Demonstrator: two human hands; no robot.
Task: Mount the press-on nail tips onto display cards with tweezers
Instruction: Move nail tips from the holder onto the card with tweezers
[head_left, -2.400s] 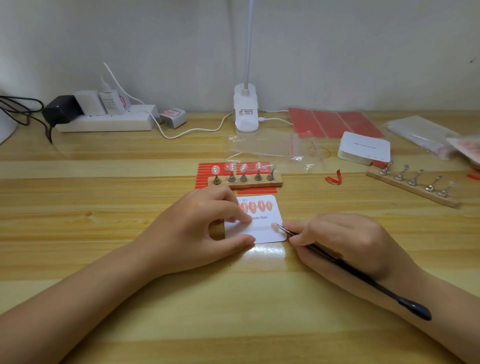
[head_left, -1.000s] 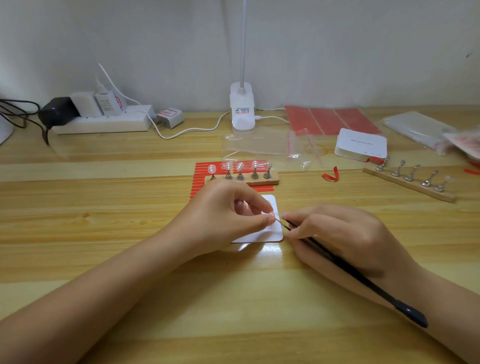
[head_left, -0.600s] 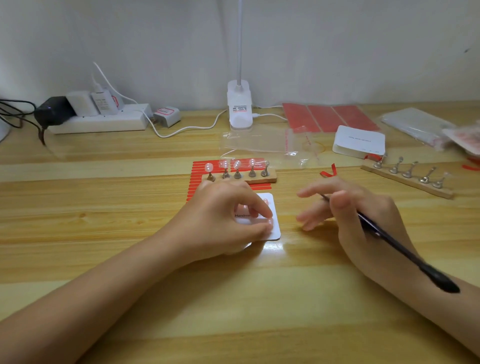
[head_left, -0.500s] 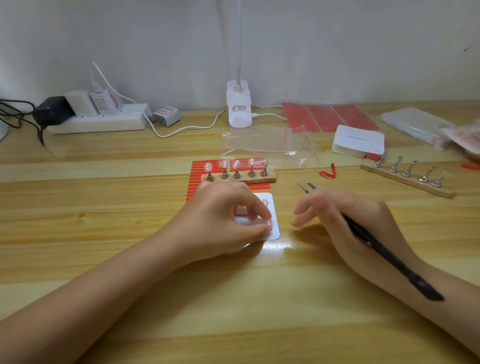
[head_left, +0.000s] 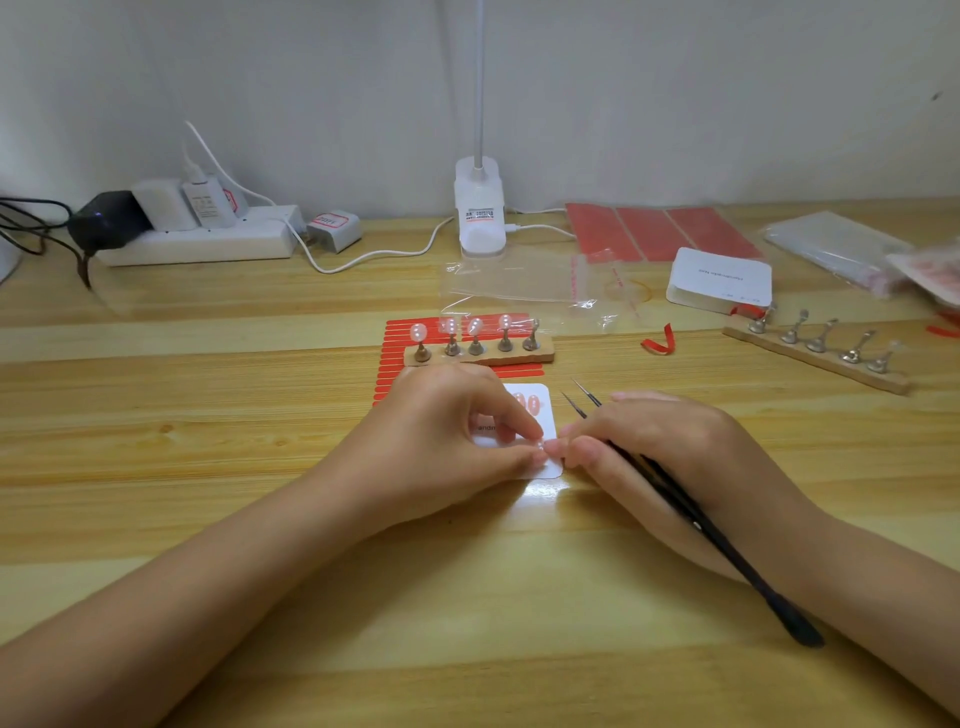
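While left hand (head_left: 441, 441) pinches card (head_left: 545, 415) edge, right hand (head_left: 660, 452) grips tweezers (head_left: 675, 499).

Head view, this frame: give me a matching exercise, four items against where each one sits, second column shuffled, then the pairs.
Things:
1. tweezers
2. display card
3. power strip
4. empty nail stand

Places:
A. far left, by the wall
B. under the left hand's fingers
C. far right of the table
D. in the right hand's grip, tips pointing away from the person

Pairs: 1-D, 2-B, 3-A, 4-C
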